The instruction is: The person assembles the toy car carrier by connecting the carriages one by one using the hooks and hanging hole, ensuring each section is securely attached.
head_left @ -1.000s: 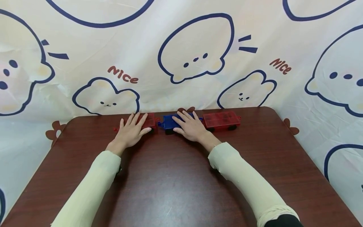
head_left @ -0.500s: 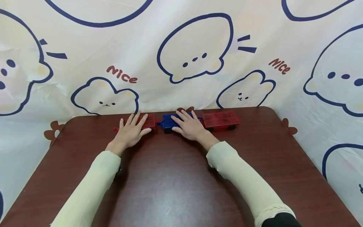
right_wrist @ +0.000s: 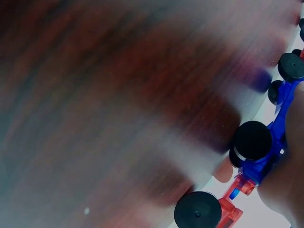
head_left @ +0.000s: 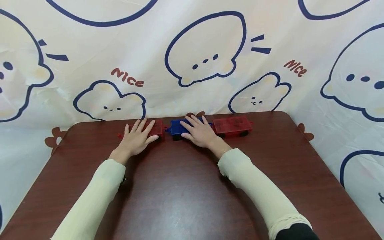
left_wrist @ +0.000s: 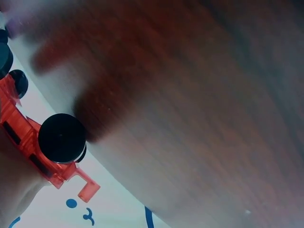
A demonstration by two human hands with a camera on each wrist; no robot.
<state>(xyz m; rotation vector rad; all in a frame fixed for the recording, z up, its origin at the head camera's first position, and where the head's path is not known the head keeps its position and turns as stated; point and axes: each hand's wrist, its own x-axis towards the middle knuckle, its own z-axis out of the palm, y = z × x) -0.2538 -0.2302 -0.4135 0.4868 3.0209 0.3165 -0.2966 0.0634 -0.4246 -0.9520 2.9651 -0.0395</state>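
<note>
Three toy car bases with black wheels stand in a row along the far table edge in the head view. My left hand (head_left: 136,137) lies with spread fingers over the left red car base (head_left: 157,128), covering much of it. Its red hitch (left_wrist: 89,188) sticks out at one end in the left wrist view. My right hand (head_left: 200,132) rests flat-fingered on the middle blue car base (head_left: 176,128). Beyond it is another red car base (head_left: 232,127), its hitch meeting the blue one's in the right wrist view. The left red and blue hitches come close together.
The dark brown wooden table (head_left: 180,200) has rounded far corners. Behind its far edge hangs a pale cloth (head_left: 186,96) printed with blue cartoon outlines, continuing around both sides. Both forearms, in light sleeves, reach across the tabletop.
Hands and car bases keep nearly the same places. The whole head view has shifted slightly.
</note>
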